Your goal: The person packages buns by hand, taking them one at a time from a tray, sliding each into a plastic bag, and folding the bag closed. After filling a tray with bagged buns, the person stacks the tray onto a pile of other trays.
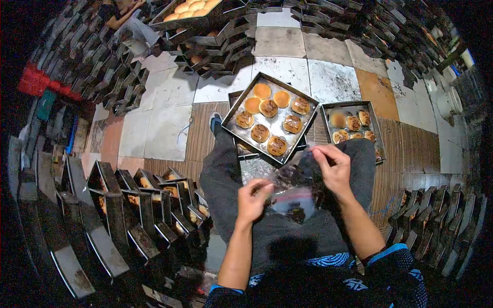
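Note:
A clear plastic bag (294,201) with a reddish band lies over my lap. My left hand (253,199) pinches it at the left side, thumb against fingers. Higher up on the right, my right hand (333,167) is closed in a pinch at the bag's other edge; the thin film is hard to make out there. Just beyond my hands, a square metal tray (229,119) sits turned cornerwise on another tray. Inside are plain round buns (262,91) and several buns with brown marked tops (277,146), some shiny as if under clear film.
A second tray (377,128) of buns lies to the right. Stacked metal trays (108,205) crowd the left, more (436,226) the right. A tray of pale buns (192,9) tops a stack ahead. Another person (136,31) is at the upper left, near a red crate (41,82).

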`<act>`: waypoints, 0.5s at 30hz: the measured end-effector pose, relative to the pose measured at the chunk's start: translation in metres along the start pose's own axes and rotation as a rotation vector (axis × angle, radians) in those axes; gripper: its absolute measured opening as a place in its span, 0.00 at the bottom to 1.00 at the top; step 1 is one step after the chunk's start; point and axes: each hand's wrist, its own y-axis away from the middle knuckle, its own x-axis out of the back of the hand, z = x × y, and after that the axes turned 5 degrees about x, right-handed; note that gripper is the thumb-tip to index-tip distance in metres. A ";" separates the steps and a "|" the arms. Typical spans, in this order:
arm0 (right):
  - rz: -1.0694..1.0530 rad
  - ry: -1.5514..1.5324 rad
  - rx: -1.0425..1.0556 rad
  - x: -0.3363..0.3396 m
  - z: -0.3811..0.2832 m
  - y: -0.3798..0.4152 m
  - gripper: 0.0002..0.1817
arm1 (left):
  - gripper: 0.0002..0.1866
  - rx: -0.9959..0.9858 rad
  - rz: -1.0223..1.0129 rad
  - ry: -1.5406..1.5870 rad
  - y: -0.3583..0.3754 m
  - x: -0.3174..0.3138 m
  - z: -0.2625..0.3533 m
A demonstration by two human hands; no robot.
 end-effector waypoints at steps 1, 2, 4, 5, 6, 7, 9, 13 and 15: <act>0.006 -0.079 -0.074 -0.003 -0.007 -0.007 0.05 | 0.08 0.098 0.121 0.390 -0.004 0.002 0.003; -0.047 -0.131 -0.076 -0.011 -0.014 -0.009 0.05 | 0.07 0.160 0.181 0.576 -0.007 0.008 0.014; -0.168 -0.072 0.121 -0.030 -0.032 -0.016 0.04 | 0.06 0.201 0.344 0.721 -0.015 0.032 0.012; -0.186 -0.125 0.310 -0.045 -0.029 -0.019 0.04 | 0.06 0.182 0.446 0.675 -0.019 0.046 0.001; -0.232 -0.151 0.337 -0.059 -0.028 -0.028 0.04 | 0.06 0.179 0.626 0.582 -0.022 0.054 0.008; -0.283 -0.178 0.359 -0.073 -0.024 -0.039 0.04 | 0.06 0.109 0.745 0.490 -0.024 0.064 0.002; -0.308 -0.126 0.214 -0.117 0.032 -0.063 0.06 | 0.03 0.078 0.935 0.571 -0.028 0.078 -0.012; -0.640 0.513 0.147 -0.203 0.233 -0.114 0.23 | 0.08 0.021 0.920 0.146 -0.028 0.099 -0.028; -0.734 0.837 -0.283 -0.223 0.316 -0.170 0.23 | 0.14 0.158 1.014 0.404 -0.010 0.101 -0.056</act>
